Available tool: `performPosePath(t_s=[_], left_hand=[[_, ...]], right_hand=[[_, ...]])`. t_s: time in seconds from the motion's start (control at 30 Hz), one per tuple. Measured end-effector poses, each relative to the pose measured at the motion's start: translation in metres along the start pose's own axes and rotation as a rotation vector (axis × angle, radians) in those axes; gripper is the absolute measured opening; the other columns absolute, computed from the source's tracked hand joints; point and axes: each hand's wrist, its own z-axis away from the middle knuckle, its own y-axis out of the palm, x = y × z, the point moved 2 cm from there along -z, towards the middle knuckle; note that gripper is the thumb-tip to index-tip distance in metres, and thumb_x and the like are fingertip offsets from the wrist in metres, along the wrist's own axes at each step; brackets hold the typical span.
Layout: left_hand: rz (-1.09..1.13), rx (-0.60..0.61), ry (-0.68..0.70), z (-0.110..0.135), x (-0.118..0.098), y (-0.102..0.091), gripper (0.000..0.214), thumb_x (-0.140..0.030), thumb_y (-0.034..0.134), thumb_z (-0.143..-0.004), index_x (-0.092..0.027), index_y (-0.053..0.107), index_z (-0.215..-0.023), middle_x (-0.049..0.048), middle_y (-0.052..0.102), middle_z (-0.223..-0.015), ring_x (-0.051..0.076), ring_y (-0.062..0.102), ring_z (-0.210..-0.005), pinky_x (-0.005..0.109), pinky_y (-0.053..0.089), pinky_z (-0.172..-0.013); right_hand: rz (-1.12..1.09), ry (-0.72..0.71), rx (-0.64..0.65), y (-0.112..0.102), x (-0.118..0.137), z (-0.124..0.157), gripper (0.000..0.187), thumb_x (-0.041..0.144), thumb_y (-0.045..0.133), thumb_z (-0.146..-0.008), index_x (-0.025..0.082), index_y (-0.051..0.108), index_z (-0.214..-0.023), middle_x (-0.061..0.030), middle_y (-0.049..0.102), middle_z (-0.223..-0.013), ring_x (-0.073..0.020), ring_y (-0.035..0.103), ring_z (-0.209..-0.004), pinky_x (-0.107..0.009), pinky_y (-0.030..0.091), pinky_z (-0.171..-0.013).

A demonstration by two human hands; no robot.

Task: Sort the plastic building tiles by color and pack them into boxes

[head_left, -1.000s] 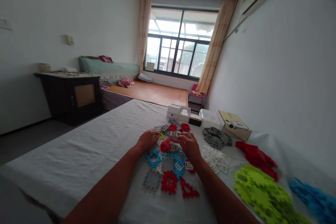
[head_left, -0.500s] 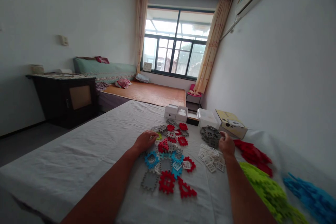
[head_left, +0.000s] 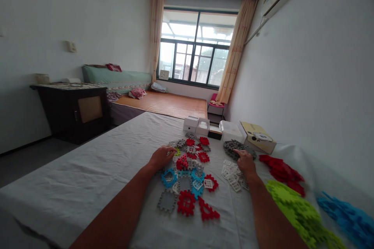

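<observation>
My left hand rests on the left of the scattered interlocking plastic building pieces. Its fingers are closed at a small lime green building piece, which shows just past the fingertips. My right hand is over the front of the grey building-piece pile, index finger stretched onto it; nothing shows in its grasp. White window-shaped pieces lie below that hand, partly covered by the wrist. Between the hands are red pieces, blue pieces and a grey square piece.
Small white boxes, a clear plastic container and a yellow box stand at the table's back. Along the right lie piles of red pieces, lime green pieces and blue pieces. A grey-white cloth covers the table.
My right hand has moved left, from the right side of the grey pile to its front, with the index finger now extended over it. My left hand has stayed in place.
</observation>
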Motion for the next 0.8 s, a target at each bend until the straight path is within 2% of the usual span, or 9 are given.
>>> performPosePath(t_s=[0.2,0.4,0.53,0.6,0.7,0.8], left_hand=[[-0.01,-0.019,-0.011,0.002,-0.004,-0.005,0.028,-0.032,0.045,-0.084,-0.024,0.07,-0.093,0.0029,0.07,-0.095,0.018,0.061,-0.092,0.025,0.044,-0.084],[-0.004,-0.035,-0.028,0.002,-0.004,-0.006,0.028,-0.032,0.045,-0.084,-0.023,0.07,-0.093,0.0039,0.069,-0.096,0.018,0.061,-0.092,0.026,0.044,-0.084],[0.004,-0.038,-0.068,0.003,-0.003,-0.007,0.027,-0.031,0.047,-0.084,-0.023,0.07,-0.095,0.003,0.069,-0.097,0.018,0.06,-0.094,0.026,0.043,-0.086],[0.006,-0.038,-0.077,0.003,-0.002,-0.007,0.026,-0.031,0.047,-0.084,-0.023,0.069,-0.096,0.0027,0.069,-0.097,0.017,0.059,-0.095,0.026,0.043,-0.087],[-0.001,-0.048,-0.074,0.002,-0.001,-0.007,0.026,-0.03,0.048,-0.084,-0.022,0.069,-0.097,0.0032,0.069,-0.097,0.018,0.059,-0.096,0.027,0.042,-0.088],[-0.004,-0.046,-0.054,0.002,0.001,-0.006,0.026,-0.03,0.047,-0.084,-0.022,0.069,-0.096,0.0035,0.069,-0.099,0.018,0.06,-0.095,0.027,0.042,-0.087]], right_hand=[[0.035,-0.016,-0.061,0.0,0.002,0.001,0.053,0.005,0.042,-0.069,0.024,0.065,-0.112,-0.0072,0.063,-0.107,-0.019,0.055,-0.099,-0.028,0.036,-0.092],[0.029,-0.014,-0.1,-0.004,0.006,0.006,0.046,0.004,0.036,-0.072,0.021,0.068,-0.102,-0.0072,0.065,-0.103,-0.0185,0.058,-0.093,-0.028,0.041,-0.085],[-0.016,-0.067,-0.101,-0.011,0.018,0.007,0.042,0.006,0.037,-0.073,0.018,0.067,-0.1,-0.0076,0.066,-0.103,-0.0177,0.058,-0.095,-0.028,0.04,-0.089],[-0.054,-0.109,-0.091,-0.014,0.035,0.007,0.039,0.01,0.037,-0.076,0.016,0.065,-0.101,-0.0089,0.066,-0.103,-0.0186,0.058,-0.096,-0.03,0.04,-0.09],[-0.132,-0.217,-0.02,-0.014,0.077,0.014,0.033,0.021,0.039,-0.082,0.019,0.065,-0.101,-0.006,0.067,-0.1,-0.0166,0.061,-0.087,-0.026,0.044,-0.083],[-0.289,-0.429,0.206,-0.01,0.128,0.032,0.03,0.034,0.04,-0.087,0.024,0.066,-0.099,-0.0026,0.068,-0.099,-0.0154,0.061,-0.085,-0.025,0.045,-0.08]])
